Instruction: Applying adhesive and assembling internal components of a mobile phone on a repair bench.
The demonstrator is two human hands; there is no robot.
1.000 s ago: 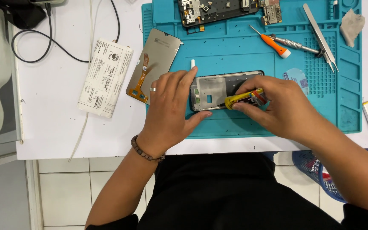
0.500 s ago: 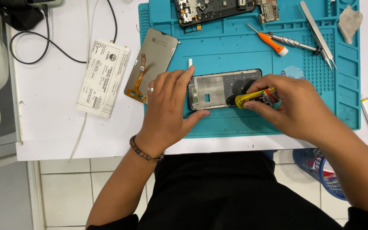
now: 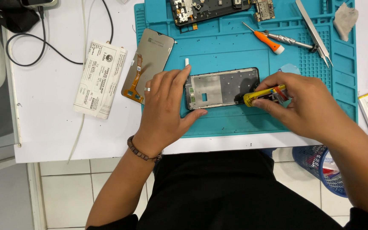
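A black phone frame (image 3: pixel 222 88) lies flat on the teal work mat (image 3: pixel 235 47), its metal inside facing up. My left hand (image 3: pixel 165 108) presses down on the frame's left end, fingers spread over it, with a ring on one finger and a bead bracelet at the wrist. My right hand (image 3: pixel 305 104) grips a small yellow glue tube (image 3: pixel 260 94), its tip touching the frame's right end near the lower edge.
A detached screen with an orange flex cable (image 3: pixel 150 64) lies at the mat's left edge. At the mat's top are a phone board assembly (image 3: pixel 205 9), an orange screwdriver (image 3: pixel 269 40) and tweezers (image 3: pixel 314 30). A white folded paper (image 3: pixel 99 79) and black cable (image 3: pixel 43 42) lie left; a blue basket (image 3: pixel 320 166) stands below.
The yellow tube in my right hand has shifted slightly along the frame's right end. My left hand stays pressed on the frame's left side.
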